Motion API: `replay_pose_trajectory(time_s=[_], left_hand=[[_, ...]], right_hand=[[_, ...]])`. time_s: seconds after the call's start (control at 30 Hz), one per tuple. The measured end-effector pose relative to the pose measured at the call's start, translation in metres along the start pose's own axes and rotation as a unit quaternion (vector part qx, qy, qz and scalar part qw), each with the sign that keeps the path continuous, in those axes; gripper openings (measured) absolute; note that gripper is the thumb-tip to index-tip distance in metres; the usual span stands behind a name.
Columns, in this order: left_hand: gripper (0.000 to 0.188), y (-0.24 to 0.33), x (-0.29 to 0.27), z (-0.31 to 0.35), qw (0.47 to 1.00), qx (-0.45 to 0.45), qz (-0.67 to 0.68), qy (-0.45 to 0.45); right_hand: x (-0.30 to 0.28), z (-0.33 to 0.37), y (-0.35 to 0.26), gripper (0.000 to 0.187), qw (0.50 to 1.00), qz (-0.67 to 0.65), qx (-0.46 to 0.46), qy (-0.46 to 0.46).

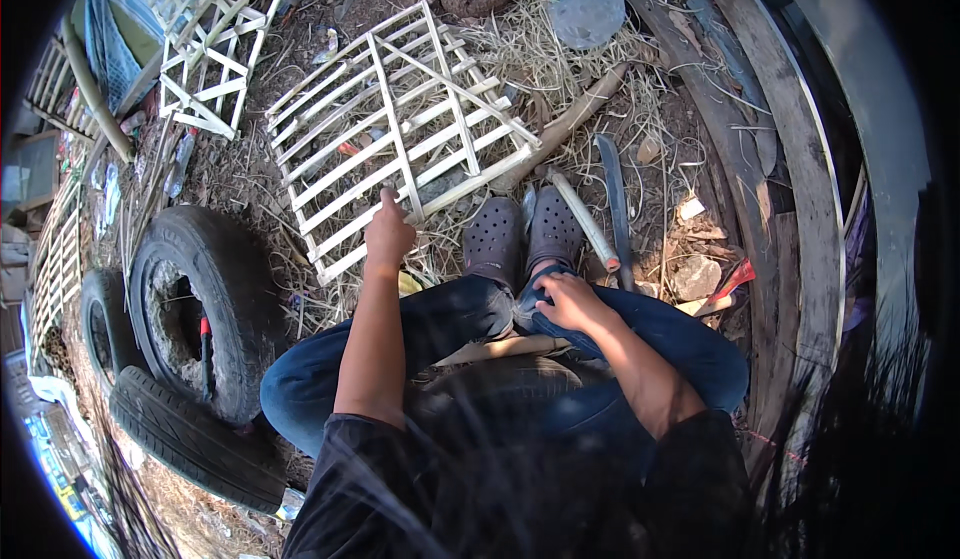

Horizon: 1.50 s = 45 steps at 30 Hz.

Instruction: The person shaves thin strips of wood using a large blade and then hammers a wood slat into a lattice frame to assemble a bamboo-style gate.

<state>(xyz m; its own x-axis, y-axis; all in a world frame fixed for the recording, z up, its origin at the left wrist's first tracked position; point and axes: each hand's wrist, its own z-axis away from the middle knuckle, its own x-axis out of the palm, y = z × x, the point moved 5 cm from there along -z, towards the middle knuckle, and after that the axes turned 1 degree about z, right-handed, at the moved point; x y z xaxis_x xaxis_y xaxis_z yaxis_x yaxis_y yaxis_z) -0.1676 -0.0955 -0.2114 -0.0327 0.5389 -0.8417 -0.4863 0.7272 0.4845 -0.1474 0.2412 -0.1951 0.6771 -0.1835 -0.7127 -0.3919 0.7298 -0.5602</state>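
My left hand (390,231) reaches over the near edge of a pale bamboo lattice panel (400,124) lying on the ground. Its index finger is stretched out over the slats, the other fingers look curled, and I see nothing held. My right hand (572,301) rests on my jeans near the ankle, fingers loosely spread and holding nothing. A machete (612,199) with a long dark blade lies right of my clogs (494,239), beside a short round stick (583,219).
Old tires (225,309) lie at the left, one with a red-handled tool (206,344) in it. More lattice panels (215,69) lean at the far left. Long planks (780,119) line the right side. Bamboo shavings (570,79) and a plastic bag (588,14) cover the far ground.
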Motion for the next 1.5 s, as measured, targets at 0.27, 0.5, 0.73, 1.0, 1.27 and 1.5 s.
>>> replay_pose_trajectory(time_s=[0.27, 0.5, 0.73, 1.0, 1.27, 1.5], left_hand=[[0.051, -0.018, 0.014, -0.002, 0.997, 0.073, 0.015, -0.009], [0.032, -0.018, -0.003, -0.013, 0.993, 0.016, 0.110, 0.035], [0.034, -0.043, -0.005, -0.027, 0.994, -0.017, 0.039, 0.103], [0.028, -0.046, -0.007, -0.042, 0.984, -0.008, 0.017, 0.176], [0.025, -0.031, -0.024, -0.045, 0.980, -0.024, 0.066, 0.186], [0.025, -0.047, -0.031, -0.057, 0.978, -0.025, 0.032, 0.205]], right_hand=[[0.003, 0.001, -0.005, 0.035, 1.000, 0.013, 0.011, -0.005], [0.004, 0.003, -0.002, 0.036, 0.999, 0.019, 0.024, -0.011], [0.001, 0.002, -0.002, 0.037, 0.999, 0.016, 0.027, -0.019], [0.001, 0.000, -0.002, 0.035, 1.000, -0.006, 0.007, -0.017], [-0.001, -0.004, -0.002, 0.034, 1.000, -0.028, -0.014, 0.003], [-0.004, -0.005, -0.003, 0.031, 1.000, -0.021, -0.012, 0.005]])
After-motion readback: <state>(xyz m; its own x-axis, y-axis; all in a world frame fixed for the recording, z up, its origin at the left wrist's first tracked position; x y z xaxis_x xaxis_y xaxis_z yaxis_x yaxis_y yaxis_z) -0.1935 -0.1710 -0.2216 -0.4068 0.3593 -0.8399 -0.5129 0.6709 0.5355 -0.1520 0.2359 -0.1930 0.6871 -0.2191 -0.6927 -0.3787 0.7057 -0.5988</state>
